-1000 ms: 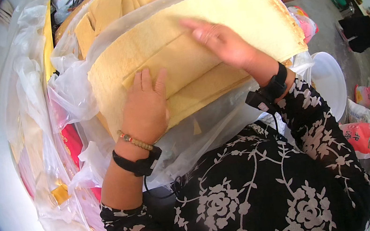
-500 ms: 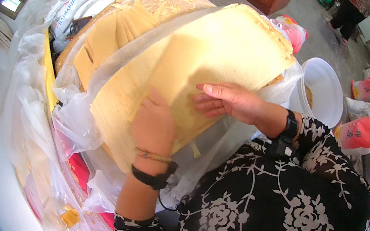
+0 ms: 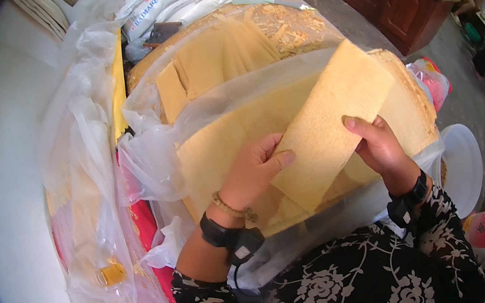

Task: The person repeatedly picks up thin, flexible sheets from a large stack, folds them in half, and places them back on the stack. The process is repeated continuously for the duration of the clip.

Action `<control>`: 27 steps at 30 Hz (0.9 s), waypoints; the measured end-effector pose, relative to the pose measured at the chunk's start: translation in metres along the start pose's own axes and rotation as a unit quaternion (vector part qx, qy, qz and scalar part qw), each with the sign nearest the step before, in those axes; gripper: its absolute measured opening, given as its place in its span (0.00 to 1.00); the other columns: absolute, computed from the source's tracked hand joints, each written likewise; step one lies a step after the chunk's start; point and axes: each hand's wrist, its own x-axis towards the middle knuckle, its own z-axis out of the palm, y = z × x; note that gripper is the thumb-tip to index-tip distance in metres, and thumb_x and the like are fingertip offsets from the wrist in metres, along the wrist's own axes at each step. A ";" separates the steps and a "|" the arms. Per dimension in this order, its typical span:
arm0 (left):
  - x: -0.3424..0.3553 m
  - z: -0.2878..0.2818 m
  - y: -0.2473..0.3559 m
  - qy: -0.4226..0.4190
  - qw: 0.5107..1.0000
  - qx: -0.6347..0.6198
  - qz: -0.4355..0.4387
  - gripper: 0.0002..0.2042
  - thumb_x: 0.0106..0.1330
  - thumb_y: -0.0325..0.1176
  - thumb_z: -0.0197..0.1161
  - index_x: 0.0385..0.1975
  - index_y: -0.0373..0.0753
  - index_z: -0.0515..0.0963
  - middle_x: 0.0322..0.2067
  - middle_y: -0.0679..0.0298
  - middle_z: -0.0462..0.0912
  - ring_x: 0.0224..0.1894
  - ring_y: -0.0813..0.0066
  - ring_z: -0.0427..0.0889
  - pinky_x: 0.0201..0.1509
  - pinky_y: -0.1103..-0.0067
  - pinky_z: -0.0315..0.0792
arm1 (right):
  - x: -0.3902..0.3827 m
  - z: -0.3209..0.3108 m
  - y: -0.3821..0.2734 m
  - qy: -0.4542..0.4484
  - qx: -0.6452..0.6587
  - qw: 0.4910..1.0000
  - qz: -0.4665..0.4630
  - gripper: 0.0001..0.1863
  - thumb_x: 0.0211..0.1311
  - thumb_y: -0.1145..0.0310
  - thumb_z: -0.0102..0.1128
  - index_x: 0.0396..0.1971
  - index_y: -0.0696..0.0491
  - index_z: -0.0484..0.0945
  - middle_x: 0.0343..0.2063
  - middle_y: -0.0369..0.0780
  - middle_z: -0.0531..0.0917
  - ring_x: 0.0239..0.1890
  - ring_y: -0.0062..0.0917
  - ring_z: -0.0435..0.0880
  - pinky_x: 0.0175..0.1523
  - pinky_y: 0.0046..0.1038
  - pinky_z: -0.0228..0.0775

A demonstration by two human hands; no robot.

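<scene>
Two hands: both are on one thin yellow sheet (image 3: 331, 120), which they hold lifted above the stack of sheets (image 3: 223, 148) in front of the person.
Left hand (image 3: 254, 171): it is closed on the sheet's lower left edge; the thumb lies on top and points to the right, and the fingers are curled under, so most of them are hidden.
Right hand (image 3: 381, 147): it is at the sheet's right edge, with the thumb on the top face and the other fingers behind the sheet; it seems a loose hold, not a tight one.
Sheet's long axis: it runs from low on the left, near the body, up and away to the right, and the far corner stands highest.
Sheet relative to the hands: it lies between them, and most of it reaches away from the person, beyond both hands.
Nearer hand: both touch it; the left one has the near lower end, the right one the middle of the right side.
Under the stack: a clear plastic wrap (image 3: 156, 157) is open around it.
Further away: a second stack (image 3: 223, 55) lies beyond, and a white lid (image 3: 465, 167) is low on the right.
</scene>
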 end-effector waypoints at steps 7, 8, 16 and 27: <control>0.046 -0.205 -0.020 0.373 0.889 0.105 0.242 0.13 0.76 0.31 0.62 0.56 0.37 0.80 0.50 0.69 0.85 0.48 0.78 0.80 0.52 0.79 0.75 | 0.025 -0.020 0.013 -0.087 -0.771 0.602 -0.189 0.38 0.62 0.53 0.70 0.69 0.52 0.71 0.75 0.48 0.65 0.79 0.46 0.58 0.79 0.55 0.49; 0.053 -0.255 -0.026 0.421 0.853 0.199 0.236 0.15 0.75 0.31 0.62 0.58 0.36 0.79 0.52 0.64 0.84 0.51 0.70 0.80 0.56 0.73 0.74 | 0.026 -0.023 0.017 -0.084 -0.780 0.590 -0.189 0.36 0.63 0.50 0.68 0.68 0.52 0.72 0.75 0.48 0.64 0.79 0.46 0.58 0.77 0.59 0.51; 0.146 -0.522 -0.197 0.444 0.866 0.232 0.000 0.24 0.72 0.43 0.61 0.59 0.31 0.78 0.49 0.50 0.88 0.46 0.53 0.87 0.45 0.62 0.80 | 0.027 -0.026 0.033 -0.084 -0.759 0.624 -0.167 0.33 0.72 0.45 0.56 0.71 0.46 0.71 0.78 0.46 0.58 0.82 0.42 0.51 0.81 0.55 0.41; 0.124 -0.410 -0.123 0.474 0.681 0.550 -0.096 0.23 0.72 0.43 0.60 0.55 0.28 0.80 0.48 0.37 0.85 0.53 0.39 0.82 0.58 0.57 0.75 | 0.024 -0.029 0.032 -0.088 -0.748 0.630 -0.188 0.34 0.72 0.47 0.57 0.72 0.47 0.69 0.79 0.46 0.56 0.82 0.42 0.49 0.80 0.57 0.44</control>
